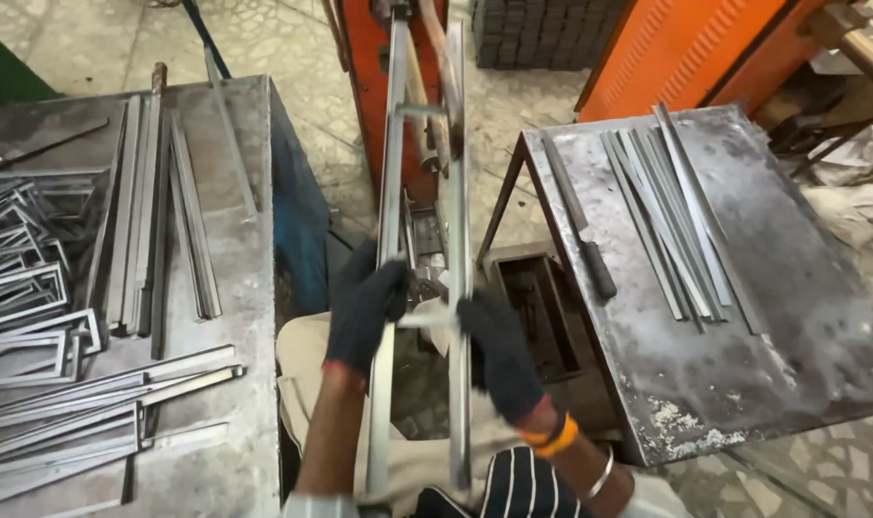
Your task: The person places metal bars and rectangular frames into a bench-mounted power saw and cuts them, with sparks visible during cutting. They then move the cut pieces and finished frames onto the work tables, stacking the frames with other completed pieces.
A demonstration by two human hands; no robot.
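Note:
Both my hands wear dark gloves. My left hand [365, 305] grips the left rail of a long, narrow metal frame [390, 173] made of two flat steel bars joined by short cross pieces. My right hand [499, 353] grips the frame's right rail, near a cross piece. The frame stands between the two tables and reaches from my lap up toward an orange machine [374, 67]. My right wrist carries an orange band and a silver bangle.
A grey steel table [249, 288] on the left holds welded rectangular frames [24, 288] and loose flat bars [144, 221]. A rusty steel table [705, 384] on the right holds several flat strips [667, 211] and a black-handled tool [580, 225]. A dark box [537, 307] sits below.

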